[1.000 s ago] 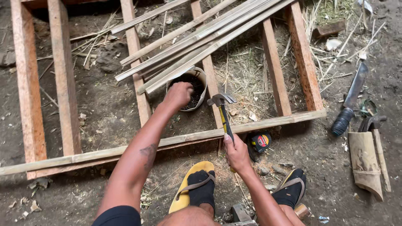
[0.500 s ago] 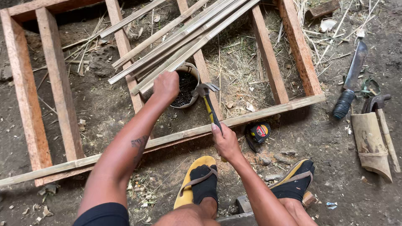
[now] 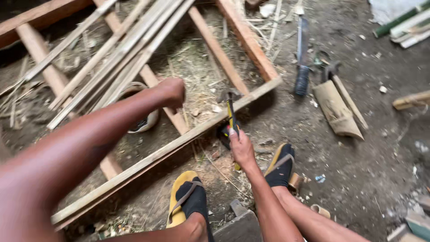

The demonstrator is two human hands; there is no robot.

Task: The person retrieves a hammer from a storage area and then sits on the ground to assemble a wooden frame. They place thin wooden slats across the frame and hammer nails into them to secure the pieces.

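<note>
Since the earlier frames the view has swung, so the wooden frame [image 3: 179,143] now runs diagonally from lower left to upper right, and the left arm fills the lower left of the picture. The left hand [image 3: 172,92] has come up from the bowl [image 3: 143,121] and sits just right of it in the middle of the frame, curled into a fist; what it holds, if anything, cannot be told.

The right hand [image 3: 242,150], just right of centre, is wrapped tight around the handle of the hammer [image 3: 230,112]. The hammer stands nearly upright, with a yellow and black handle and a dark metal head resting at the near rail of the frame. A bundle of thin slats [image 3: 121,54] lies across the frame at upper left. A machete [image 3: 302,58] lies on the dirt at upper right.
</note>
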